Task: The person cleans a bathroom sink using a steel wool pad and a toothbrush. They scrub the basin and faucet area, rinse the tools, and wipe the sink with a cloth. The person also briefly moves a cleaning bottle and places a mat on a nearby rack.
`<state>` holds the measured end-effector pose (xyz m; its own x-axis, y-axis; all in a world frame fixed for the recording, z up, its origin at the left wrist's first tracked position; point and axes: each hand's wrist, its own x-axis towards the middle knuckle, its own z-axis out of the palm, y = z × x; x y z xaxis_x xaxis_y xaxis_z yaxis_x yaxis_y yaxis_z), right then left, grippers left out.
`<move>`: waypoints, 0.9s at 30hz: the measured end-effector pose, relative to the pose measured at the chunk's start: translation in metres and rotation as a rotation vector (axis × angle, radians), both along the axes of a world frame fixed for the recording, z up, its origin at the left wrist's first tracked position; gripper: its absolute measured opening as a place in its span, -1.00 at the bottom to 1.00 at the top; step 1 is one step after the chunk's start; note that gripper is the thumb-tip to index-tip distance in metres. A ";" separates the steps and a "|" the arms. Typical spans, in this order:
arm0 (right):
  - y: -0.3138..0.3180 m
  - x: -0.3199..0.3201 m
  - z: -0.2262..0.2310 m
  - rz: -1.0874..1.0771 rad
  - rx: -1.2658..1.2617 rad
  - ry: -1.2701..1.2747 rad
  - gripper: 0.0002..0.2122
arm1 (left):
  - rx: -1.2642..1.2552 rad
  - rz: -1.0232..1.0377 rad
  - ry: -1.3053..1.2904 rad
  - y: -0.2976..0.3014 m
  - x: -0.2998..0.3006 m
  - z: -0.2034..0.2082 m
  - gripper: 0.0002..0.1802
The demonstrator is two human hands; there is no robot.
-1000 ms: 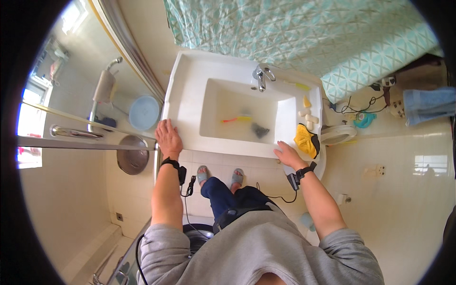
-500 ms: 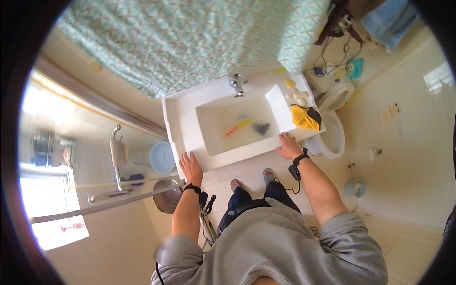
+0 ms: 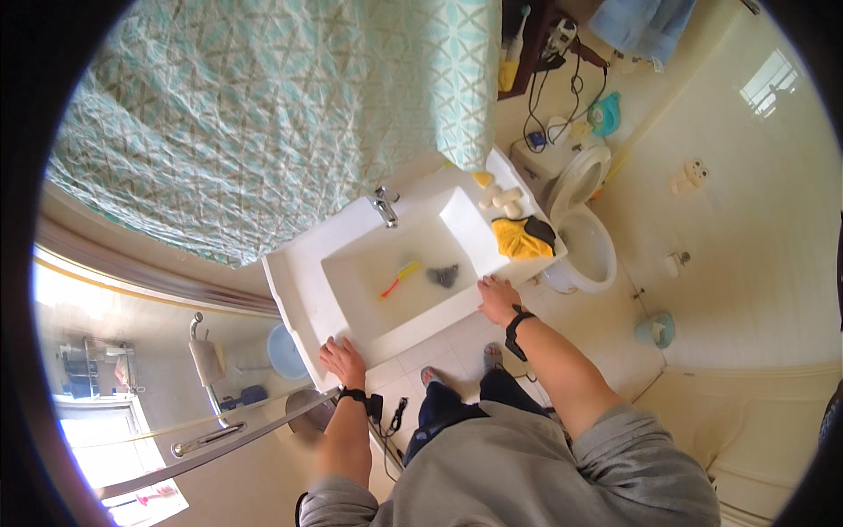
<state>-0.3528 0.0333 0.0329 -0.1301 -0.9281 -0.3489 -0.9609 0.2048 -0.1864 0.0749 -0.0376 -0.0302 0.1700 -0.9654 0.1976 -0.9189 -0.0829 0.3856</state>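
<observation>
My left hand (image 3: 343, 361) lies on the front left corner of a white washbasin (image 3: 294, 272), fingers spread and nothing in them. On the basin's front right edge rests my right hand (image 3: 498, 299), its fingers stretched over the rim and also without anything. Cloudy water seems to stand in the bowl. In it lie a thin yellow and red brush-like tool (image 3: 401, 279) and a crumpled dark grey piece, apparently cloth (image 3: 443, 276). Close beyond my right hand, a yellow-orange cloth item (image 3: 521, 239) with a dark part sits on the ledge.
A chrome tap (image 3: 384, 208) stands at the basin's back, below a patterned curtain (image 3: 290, 105). Pale objects (image 3: 503, 200) lie on the right ledge. Right of the basin is a toilet (image 3: 587, 250) with its lid up. A blue tub (image 3: 285, 353) is at the left.
The view has turned and shifted, so the basin appears lower and further left. Both hands stay on its front edge; the things in the bowl look unmoved.
</observation>
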 end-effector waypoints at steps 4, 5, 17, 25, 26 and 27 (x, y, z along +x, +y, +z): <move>-0.004 -0.007 0.013 0.033 -0.045 -0.028 -0.48 | 0.021 -0.028 -0.059 0.006 -0.008 0.006 -0.57; -0.005 -0.009 0.015 0.029 -0.056 -0.036 -0.48 | 0.005 -0.026 -0.067 0.005 -0.010 0.007 -0.59; -0.004 -0.015 0.016 0.143 -0.130 -0.038 -0.42 | -0.025 0.007 -0.103 0.006 -0.011 0.007 -0.67; -0.010 -0.018 0.018 0.199 -0.093 -0.005 -0.45 | -0.027 0.048 -0.076 0.005 -0.014 0.008 -0.68; -0.011 -0.018 0.019 0.206 -0.093 -0.002 -0.44 | -0.005 0.053 -0.074 0.004 -0.013 0.008 -0.67; -0.012 -0.017 0.020 0.201 -0.070 0.017 -0.39 | -0.007 0.052 -0.080 0.004 -0.013 0.008 -0.67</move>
